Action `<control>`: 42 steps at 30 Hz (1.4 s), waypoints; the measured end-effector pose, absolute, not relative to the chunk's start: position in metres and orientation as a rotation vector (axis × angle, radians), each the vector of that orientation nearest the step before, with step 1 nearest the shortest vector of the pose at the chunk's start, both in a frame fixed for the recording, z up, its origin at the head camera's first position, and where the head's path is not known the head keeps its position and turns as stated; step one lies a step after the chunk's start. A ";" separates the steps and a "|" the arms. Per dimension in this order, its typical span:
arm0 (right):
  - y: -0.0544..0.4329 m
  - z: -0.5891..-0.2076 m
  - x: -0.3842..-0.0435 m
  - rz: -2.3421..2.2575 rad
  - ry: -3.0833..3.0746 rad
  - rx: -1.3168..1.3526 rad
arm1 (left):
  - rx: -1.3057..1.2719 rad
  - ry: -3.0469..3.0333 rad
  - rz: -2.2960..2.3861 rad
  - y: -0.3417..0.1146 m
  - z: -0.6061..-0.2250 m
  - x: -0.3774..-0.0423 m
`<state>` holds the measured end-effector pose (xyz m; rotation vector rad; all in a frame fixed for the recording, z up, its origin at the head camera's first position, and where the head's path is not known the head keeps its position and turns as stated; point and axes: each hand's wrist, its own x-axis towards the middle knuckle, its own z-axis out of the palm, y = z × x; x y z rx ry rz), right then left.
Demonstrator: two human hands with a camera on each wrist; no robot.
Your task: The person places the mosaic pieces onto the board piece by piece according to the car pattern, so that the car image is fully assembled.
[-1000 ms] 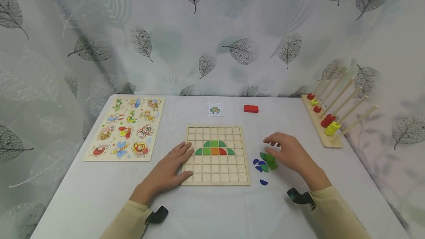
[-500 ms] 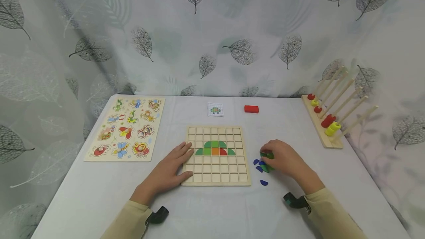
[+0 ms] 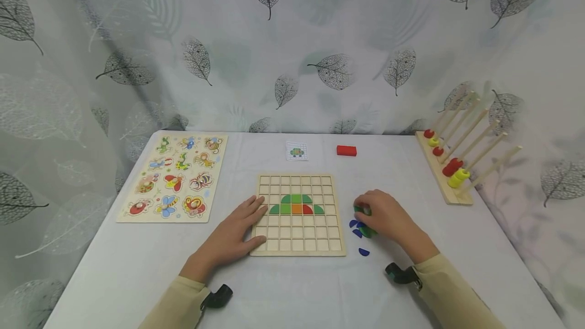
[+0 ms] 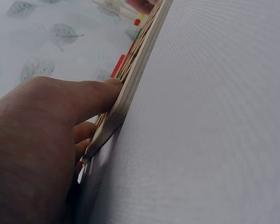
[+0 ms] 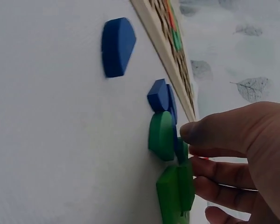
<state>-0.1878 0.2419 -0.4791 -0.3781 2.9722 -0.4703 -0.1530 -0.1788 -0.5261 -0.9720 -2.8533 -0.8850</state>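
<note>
Green piece (image 5: 183, 148), long axis unclear, is pinched by right hand (image 3: 384, 216); left hand (image 3: 230, 232) spreads on board (image 3: 297, 232).

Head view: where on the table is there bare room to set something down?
Bare patches: between the insect board and the grid board, beyond the left hand; between the red block and the peg rack; in front of the grid board, between the sleeves. Crowded: right of the grid board, where blue pieces, green pieces and the right hand cluster.

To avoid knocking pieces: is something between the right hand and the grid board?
Straight across in the head view, nothing visible stands between the right hand and the grid board; blue pieces lie below that line.
</note>
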 end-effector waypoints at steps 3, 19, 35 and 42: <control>0.242 -0.478 -0.188 -0.473 2.966 -0.342 | -0.979 -2.852 -0.888 -0.179 -0.526 -0.153; 0.238 -0.476 -0.185 -0.507 2.989 -0.345 | -0.979 -2.840 -0.897 -0.179 -0.525 -0.154; 0.229 -0.467 -0.182 -0.582 3.070 -0.432 | -0.970 -2.848 -0.900 -0.180 -0.527 -0.154; 0.223 -0.462 -0.181 -0.572 3.093 -0.525 | -0.969 -2.850 -0.905 -0.180 -0.527 -0.153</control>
